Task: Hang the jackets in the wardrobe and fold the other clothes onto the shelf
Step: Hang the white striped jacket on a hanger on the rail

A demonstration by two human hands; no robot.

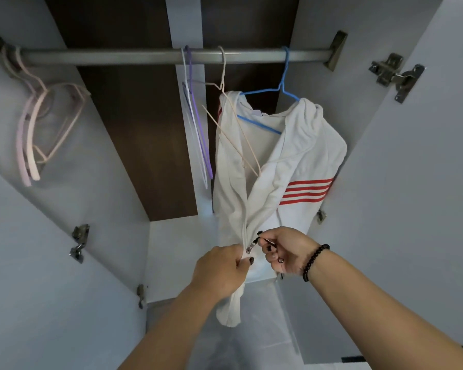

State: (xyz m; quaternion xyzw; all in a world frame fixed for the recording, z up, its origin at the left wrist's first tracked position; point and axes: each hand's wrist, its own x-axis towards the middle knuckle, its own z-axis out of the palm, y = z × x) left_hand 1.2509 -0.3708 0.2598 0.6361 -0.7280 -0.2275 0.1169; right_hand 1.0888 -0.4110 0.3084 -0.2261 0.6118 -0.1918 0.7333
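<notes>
A white jacket (273,166) on a blue hanger (278,94) is being zipped, hem pinched taut by the left hand (222,271), zipper pull (254,243) pinched by the right hand (284,251).

Jacket (275,166) hem hidden behind left hand (219,271); both forearms cut off below.

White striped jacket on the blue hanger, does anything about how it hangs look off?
Yes. The white jacket with red stripes sits lopsided on the blue wire hanger: its collar sags and the front gapes open. The left hand holds the hem, while the right hand pinches the zip pull, so it is not yet zipped.
</notes>
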